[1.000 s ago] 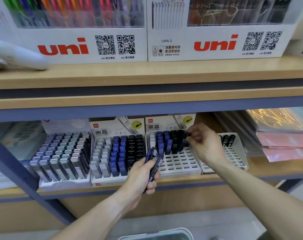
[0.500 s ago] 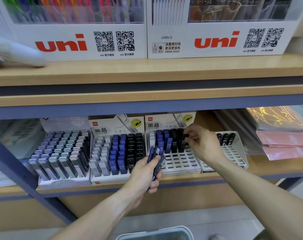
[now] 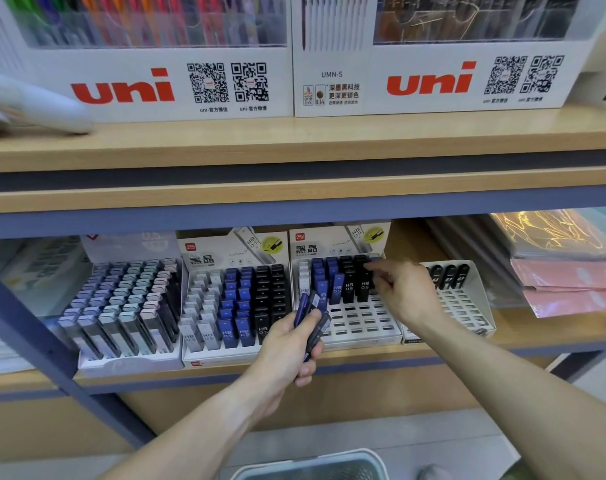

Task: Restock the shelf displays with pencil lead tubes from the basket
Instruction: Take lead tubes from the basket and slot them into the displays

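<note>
My left hand [image 3: 287, 344] grips a small bunch of blue and black lead tubes [image 3: 313, 315] in front of the shelf edge. My right hand [image 3: 403, 292] reaches into the back right corner of the half-filled white display tray [image 3: 360, 323]. Its fingertips pinch the top of a dark lead tube [image 3: 373, 271] standing in the rightmost column, beside the black HB 0.5 tubes [image 3: 356, 282]. The front rows of that tray's slots are bare. The rim of the pale basket [image 3: 308, 467] shows at the bottom edge.
A fuller white tray [image 3: 232, 306] of white, blue and black tubes stands to the left, then a tray of pastel tubes [image 3: 128, 303]. A nearly bare tray [image 3: 464, 299] is on the right, next to pink folders [image 3: 571, 282]. The upper shelf board [image 3: 294, 188] overhangs the trays.
My right hand has moved slightly back and down, lowering its tube among the black tubes at the tray's back right. My left hand has stayed put with its bunch.
</note>
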`<state>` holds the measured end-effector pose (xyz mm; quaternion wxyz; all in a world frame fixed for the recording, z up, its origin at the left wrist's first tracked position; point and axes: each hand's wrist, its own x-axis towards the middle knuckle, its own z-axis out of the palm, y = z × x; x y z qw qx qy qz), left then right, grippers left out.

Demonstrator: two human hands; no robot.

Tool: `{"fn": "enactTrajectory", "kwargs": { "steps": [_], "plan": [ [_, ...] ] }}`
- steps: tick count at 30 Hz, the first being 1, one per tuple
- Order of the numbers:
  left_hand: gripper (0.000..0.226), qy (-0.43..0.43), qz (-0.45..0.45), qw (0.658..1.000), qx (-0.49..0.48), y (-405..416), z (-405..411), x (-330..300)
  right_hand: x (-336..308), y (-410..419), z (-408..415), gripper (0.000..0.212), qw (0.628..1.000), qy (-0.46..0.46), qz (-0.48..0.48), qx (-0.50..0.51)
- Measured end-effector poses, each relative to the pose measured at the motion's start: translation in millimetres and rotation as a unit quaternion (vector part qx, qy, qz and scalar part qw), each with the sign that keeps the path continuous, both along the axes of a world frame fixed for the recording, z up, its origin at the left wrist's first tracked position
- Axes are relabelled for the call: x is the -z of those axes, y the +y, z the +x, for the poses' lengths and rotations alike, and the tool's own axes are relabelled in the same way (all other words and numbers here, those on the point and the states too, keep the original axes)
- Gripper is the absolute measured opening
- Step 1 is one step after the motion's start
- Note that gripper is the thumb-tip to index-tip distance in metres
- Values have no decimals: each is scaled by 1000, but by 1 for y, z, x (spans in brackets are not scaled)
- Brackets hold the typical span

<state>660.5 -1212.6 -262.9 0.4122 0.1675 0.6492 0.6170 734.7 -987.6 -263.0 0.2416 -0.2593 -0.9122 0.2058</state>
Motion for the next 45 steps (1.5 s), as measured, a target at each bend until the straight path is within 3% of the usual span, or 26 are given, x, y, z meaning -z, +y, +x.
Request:
{"fn": "enactTrajectory", "kwargs": {
  "steps": [3, 5, 7, 9, 14, 18, 25, 31, 39, 45],
  "plan": [
    [33, 3, 1, 1000, 5, -1, 0, 1, -10, -9, 0, 36, 1000, 4, 10, 9],
    [37, 3, 3, 1000, 6, 0, -1, 1, -21, -25, 0, 25, 997, 28, -65, -10],
    [40, 4, 3, 1000, 8, 0, -1, 1, -33, -46, 1, 10, 969, 35, -236, -56],
    [38, 10, 2, 1000, 16, 0, 0, 0, -40, -64, 5, 8, 927, 16, -363, -93],
    [36, 8, -5, 999, 37, 0, 4, -2, -38, -70, 5, 21, 884, 7, -458, -94],
    [43, 6, -6, 999, 45, -2, 6, -1, -38, -65, 1, 21, 844, 59, -529, -74],
    [46, 7, -1, 999, 51, -3, 4, 1, -40, -63, 3, 20, 833, 83, -544, -54],
    [37, 42, -26, 997, 61, 0, 6, 4, -37, -70, -1, 36, 856, 85, -509, -19],
    [37, 53, -35, 996, 62, 1, 5, 5, -34, -68, -6, 18, 857, 91, -508, -7],
    [39, 44, -34, 997, 52, 1, 5, 7, -32, -62, -4, 22, 862, 99, -497, -30]
  ]
}}
